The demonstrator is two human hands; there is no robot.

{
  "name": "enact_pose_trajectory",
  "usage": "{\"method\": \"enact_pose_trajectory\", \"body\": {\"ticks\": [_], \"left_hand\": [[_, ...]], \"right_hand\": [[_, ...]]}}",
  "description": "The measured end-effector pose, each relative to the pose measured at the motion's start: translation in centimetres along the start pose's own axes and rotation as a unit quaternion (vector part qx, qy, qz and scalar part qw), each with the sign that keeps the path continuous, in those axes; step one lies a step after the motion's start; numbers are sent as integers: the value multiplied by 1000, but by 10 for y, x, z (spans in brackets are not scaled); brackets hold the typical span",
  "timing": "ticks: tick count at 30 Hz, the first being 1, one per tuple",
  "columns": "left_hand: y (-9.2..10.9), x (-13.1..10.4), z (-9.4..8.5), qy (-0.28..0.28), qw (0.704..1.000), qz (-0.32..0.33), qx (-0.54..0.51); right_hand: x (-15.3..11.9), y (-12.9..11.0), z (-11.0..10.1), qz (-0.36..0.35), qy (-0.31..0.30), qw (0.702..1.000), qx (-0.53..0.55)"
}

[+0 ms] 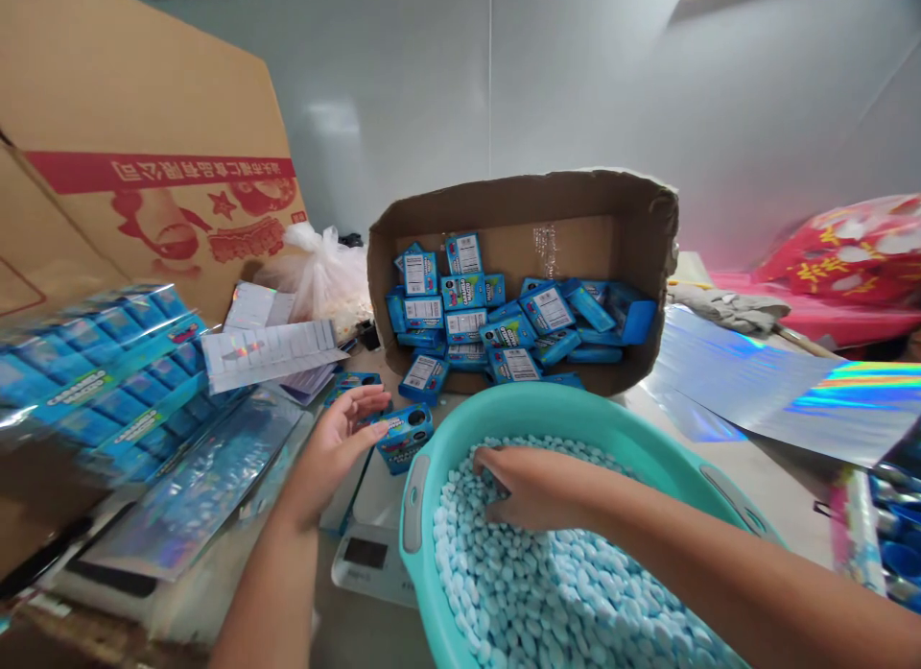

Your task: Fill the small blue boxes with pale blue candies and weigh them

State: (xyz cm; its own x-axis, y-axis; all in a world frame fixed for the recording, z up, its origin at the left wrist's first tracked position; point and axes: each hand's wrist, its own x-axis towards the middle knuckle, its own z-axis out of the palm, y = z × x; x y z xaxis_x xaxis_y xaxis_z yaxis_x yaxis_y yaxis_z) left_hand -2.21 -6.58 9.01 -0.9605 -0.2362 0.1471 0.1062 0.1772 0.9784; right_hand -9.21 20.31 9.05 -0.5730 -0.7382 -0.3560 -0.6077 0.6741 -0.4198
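Note:
My left hand (346, 431) is at the near end of a small blue candy box (407, 439), its thumb across the front and its curved fingers behind the top edge. Another blue box lies just behind those fingers. The held box is over a white kitchen scale (370, 561) with a dark display. My right hand (512, 485) reaches into a turquoise tub (554, 397) with grey handles. Its curled fingertips are partly sunk among pale blue oval candies (496, 583), so what lies inside the grip is partly hidden.
Behind the tub, an open cardboard carton (590, 237) lies on its side with many blue boxes inside. Wrapped blue packs (115, 381) and plastic sleeves (205, 487) are at left, below a large carton (144, 103). Shiny sheets (784, 381) and a red bag (849, 251) are at right.

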Motion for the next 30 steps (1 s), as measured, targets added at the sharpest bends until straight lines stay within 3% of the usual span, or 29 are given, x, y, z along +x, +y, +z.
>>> {"method": "enact_pose_trajectory", "body": {"ticks": [7, 14, 30], "left_hand": [[-10, 10, -1, 108, 992, 9, -70], [-11, 10, -6, 162, 980, 13, -113], [-7, 8, -5, 136, 985, 4, -106]], "right_hand": [[-1, -3, -2, 28, -30, 999, -25], [-1, -3, 0, 10, -22, 999, -31], [-1, -4, -2, 30, -30, 999, -23]]}}
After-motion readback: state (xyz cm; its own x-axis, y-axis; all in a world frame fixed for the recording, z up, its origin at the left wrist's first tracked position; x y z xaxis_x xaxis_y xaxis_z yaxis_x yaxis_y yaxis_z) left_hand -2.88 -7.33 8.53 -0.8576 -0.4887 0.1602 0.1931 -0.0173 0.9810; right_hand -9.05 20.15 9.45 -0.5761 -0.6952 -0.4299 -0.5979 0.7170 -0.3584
